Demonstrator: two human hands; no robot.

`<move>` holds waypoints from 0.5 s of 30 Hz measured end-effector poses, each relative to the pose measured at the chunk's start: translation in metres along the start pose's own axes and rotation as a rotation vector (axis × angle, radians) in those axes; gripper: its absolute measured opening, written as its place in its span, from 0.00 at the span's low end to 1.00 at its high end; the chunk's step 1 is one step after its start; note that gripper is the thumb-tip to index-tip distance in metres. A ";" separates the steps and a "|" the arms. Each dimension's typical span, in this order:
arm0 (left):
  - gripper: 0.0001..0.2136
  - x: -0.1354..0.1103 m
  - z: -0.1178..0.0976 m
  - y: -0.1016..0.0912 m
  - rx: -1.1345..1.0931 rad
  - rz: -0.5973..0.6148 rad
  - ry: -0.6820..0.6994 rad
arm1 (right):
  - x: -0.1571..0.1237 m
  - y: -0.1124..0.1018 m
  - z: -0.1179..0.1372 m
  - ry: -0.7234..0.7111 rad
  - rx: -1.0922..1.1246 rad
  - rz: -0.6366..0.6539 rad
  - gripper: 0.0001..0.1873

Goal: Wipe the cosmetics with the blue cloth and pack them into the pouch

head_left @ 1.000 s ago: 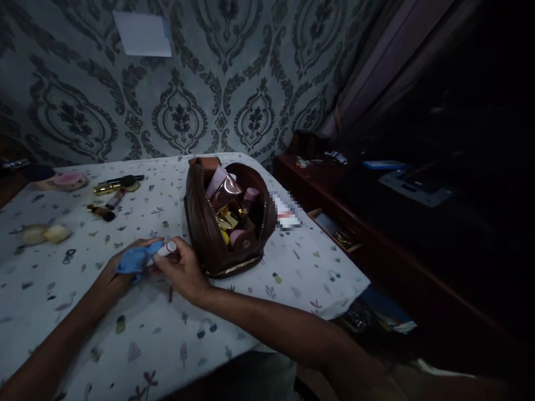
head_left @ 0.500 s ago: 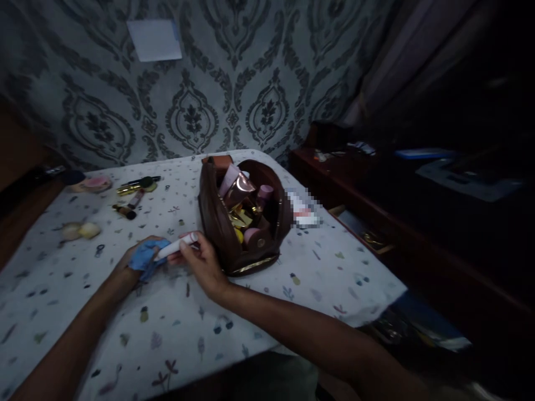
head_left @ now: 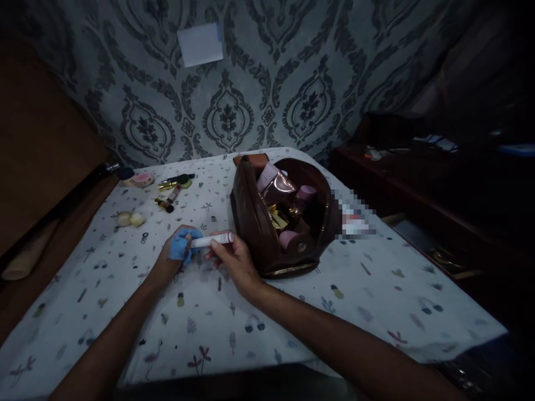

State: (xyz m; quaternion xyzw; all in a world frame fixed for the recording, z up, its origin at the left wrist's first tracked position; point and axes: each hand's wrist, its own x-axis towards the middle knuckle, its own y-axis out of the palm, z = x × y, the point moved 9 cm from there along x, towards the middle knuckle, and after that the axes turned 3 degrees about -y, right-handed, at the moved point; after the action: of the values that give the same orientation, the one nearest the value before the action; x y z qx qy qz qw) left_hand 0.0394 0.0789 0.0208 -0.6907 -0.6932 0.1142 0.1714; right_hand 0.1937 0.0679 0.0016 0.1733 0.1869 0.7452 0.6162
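My right hand (head_left: 233, 260) pinches a slim white tube with a pink cap (head_left: 212, 240), held level just above the table. My left hand (head_left: 173, 255) grips a crumpled blue cloth (head_left: 181, 247) wrapped round the tube's left end. Both hands hover over a white tablecloth with small prints (head_left: 200, 312). Right beside my right hand stands an open brown pouch (head_left: 251, 217) stuffed with pink and gold cosmetics (head_left: 281, 195).
Loose makeup items (head_left: 171, 186), a pink compact (head_left: 140, 179) and two pale sponges (head_left: 130, 219) lie at the table's far left. A brown board (head_left: 37, 161) leans on the left. Dark wooden furniture (head_left: 418, 189) with an open drawer stands to the right. Patterned wallpaper behind.
The view has swung left, so the pouch and hands sit further right in frame. My right hand has drawn the tube out of the cloth until it lies level.
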 end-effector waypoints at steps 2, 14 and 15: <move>0.30 -0.004 -0.011 0.002 0.030 0.019 0.117 | 0.000 0.000 0.001 -0.011 -0.011 0.001 0.19; 0.16 -0.015 -0.013 0.035 -0.113 0.302 0.098 | 0.002 0.002 -0.007 0.023 -0.050 0.028 0.23; 0.16 -0.015 -0.012 0.036 -0.144 0.309 0.081 | 0.002 0.003 -0.008 0.031 -0.048 0.031 0.23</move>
State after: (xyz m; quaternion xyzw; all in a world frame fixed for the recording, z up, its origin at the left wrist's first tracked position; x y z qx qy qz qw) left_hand 0.0774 0.0635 0.0162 -0.8034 -0.5778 0.0613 0.1298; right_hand 0.1873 0.0692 -0.0037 0.1498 0.1761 0.7615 0.6055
